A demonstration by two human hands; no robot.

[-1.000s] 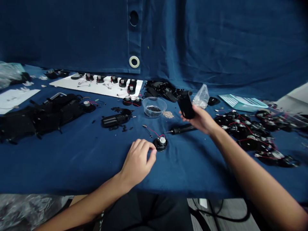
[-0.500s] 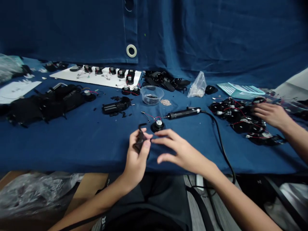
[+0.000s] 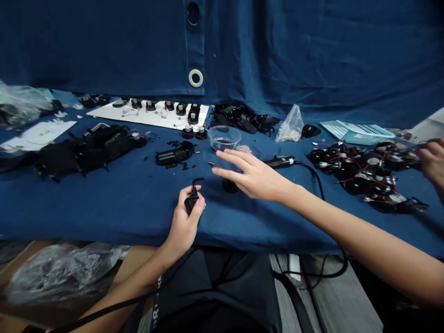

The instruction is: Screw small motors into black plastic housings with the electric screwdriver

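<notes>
My left hand (image 3: 183,222) is closed round a small black plastic part (image 3: 192,198) near the table's front edge. My right hand (image 3: 253,175) reaches forward with its fingers spread and holds nothing. It hovers over a round black motor piece (image 3: 229,186) with red wires, which it partly hides. Just beyond it lie a black electric screwdriver (image 3: 279,162) with its cable, a clear plastic bowl (image 3: 224,137) and a small heap of screws (image 3: 243,149).
Blue cloth covers the table (image 3: 121,208). A black housing (image 3: 175,155) and a dark pile (image 3: 83,150) lie left. A white sheet (image 3: 114,113) holds several motor pieces. A heap of wired parts (image 3: 367,173) lies right, with another person's hand (image 3: 433,159) at it.
My left hand has drawn the black part down toward the table's edge. My right hand has left it and stretched forward over the motor piece. The other person's hand has moved right.
</notes>
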